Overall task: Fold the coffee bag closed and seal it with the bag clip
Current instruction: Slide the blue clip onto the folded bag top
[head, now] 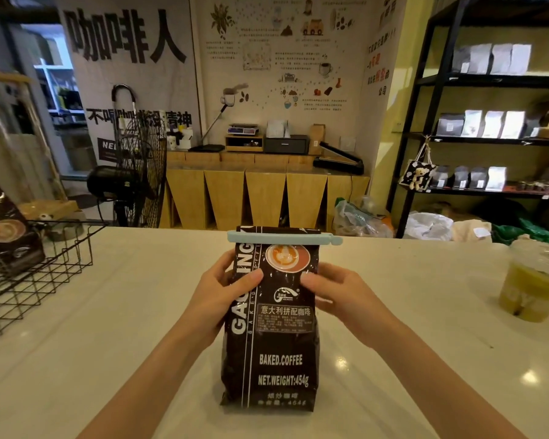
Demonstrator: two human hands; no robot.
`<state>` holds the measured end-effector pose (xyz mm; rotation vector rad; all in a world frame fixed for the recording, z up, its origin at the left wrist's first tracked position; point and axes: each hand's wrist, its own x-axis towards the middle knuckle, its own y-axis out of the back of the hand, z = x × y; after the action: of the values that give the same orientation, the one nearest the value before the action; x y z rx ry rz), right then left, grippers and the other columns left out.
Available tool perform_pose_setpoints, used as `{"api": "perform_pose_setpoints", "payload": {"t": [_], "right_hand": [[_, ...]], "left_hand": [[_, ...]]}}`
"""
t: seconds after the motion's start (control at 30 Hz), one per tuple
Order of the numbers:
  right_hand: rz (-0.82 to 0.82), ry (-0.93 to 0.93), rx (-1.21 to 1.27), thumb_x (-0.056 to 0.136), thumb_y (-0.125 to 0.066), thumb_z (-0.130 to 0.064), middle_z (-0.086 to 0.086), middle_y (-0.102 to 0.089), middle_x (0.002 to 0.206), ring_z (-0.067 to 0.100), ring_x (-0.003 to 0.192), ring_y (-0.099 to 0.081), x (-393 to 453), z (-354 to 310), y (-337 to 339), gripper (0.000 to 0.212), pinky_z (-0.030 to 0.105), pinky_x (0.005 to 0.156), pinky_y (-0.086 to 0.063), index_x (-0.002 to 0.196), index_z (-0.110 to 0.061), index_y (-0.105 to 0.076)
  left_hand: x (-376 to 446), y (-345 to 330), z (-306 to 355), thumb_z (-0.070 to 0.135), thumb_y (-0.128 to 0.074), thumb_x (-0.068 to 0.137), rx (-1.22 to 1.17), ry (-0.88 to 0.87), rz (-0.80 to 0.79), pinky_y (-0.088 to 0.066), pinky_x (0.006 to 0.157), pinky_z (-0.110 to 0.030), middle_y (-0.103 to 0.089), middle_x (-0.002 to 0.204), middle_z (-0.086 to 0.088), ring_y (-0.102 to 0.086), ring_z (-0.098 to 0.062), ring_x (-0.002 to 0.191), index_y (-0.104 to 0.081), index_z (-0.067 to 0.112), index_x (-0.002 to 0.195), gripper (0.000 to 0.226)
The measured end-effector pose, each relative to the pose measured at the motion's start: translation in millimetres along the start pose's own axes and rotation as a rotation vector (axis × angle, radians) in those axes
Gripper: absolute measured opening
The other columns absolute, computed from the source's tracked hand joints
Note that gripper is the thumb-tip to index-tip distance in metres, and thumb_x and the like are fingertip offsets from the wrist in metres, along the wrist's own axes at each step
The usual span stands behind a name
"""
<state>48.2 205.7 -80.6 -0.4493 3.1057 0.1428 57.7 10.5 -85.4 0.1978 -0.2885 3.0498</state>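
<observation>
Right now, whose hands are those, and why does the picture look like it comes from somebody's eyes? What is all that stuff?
The camera sits on a person's head and looks down, so you see their own two arms. The left hand and the right hand hold a dark coffee bag standing on a pale counter. A light blue bag clip is clamped across the bag's folded top. Off to the left is a black wire basket with another bag in it. On the right stands a plastic cup of greenish drink.

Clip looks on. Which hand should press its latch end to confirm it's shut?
Probably the right hand: the bag clip has its latch tip on the right, above it. The left hand steadies the coffee bag.
</observation>
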Motion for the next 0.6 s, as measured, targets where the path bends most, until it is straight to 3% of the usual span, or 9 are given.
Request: {"api": "perform_pose_setpoints", "payload": {"t": [0.13,0.27,0.37,0.6], "right_hand": [[-0.058,0.0,-0.074,0.047,-0.08,-0.048,0.0,-0.071,0.104,0.016,0.096,-0.067,-0.1,3.1,-15.1,0.069,0.036,0.086,-0.054,0.107,-0.019,-0.062],[-0.046,0.093,-0.063,0.05,-0.074,-0.042,0.0,-0.073,0.096,0.015,0.088,-0.07,10.6,-11.1,-23.1,0.052,0.032,0.077,-0.055,0.097,-0.021,-0.065],[-0.064,0.163,-0.054,0.051,-0.074,-0.039,-0.004,-0.075,0.088,0.012,0.083,-0.071,21.8,-28.6,-36.6,0.039,0.029,0.074,-0.056,0.087,-0.025,-0.066],[-0.103,0.27,0.024,0.054,-0.074,-0.032,-0.001,-0.073,0.094,0.015,0.087,-0.07,62.5,-68.3,-99.5,0.039,0.032,0.08,-0.055,0.09,-0.023,-0.064]], "left_hand": [[-1.5,3.5,-1.5,0.012,-0.066,0.072,-0.026,-0.013,0.07,-0.057,0.053,-0.026,-0.075,0.073,0.005,-0.071,-0.014,0.068,-0.057,0.029,0.093,0.028],[-0.8,11.3,10.8,0.023,-0.07,0.06,-0.044,-0.056,0.115,-0.057,0.06,-0.03,-0.075,0.081,0.002,-0.071,-0.018,0.076,-0.06,0.027,0.095,0.037],[4.7,24.6,30.4,0.023,-0.069,0.062,-0.026,-0.118,0.133,-0.058,0.06,-0.029,-0.075,0.079,0.003,-0.071,-0.017,0.076,-0.061,0.028,0.093,0.033],[12.4,87.1,79.1,0.029,-0.072,0.057,0.023,-0.215,0.239,-0.054,0.078,-0.037,-0.069,0.101,-0.005,-0.067,-0.02,0.09,-0.059,0.022,0.099,0.044]]}}
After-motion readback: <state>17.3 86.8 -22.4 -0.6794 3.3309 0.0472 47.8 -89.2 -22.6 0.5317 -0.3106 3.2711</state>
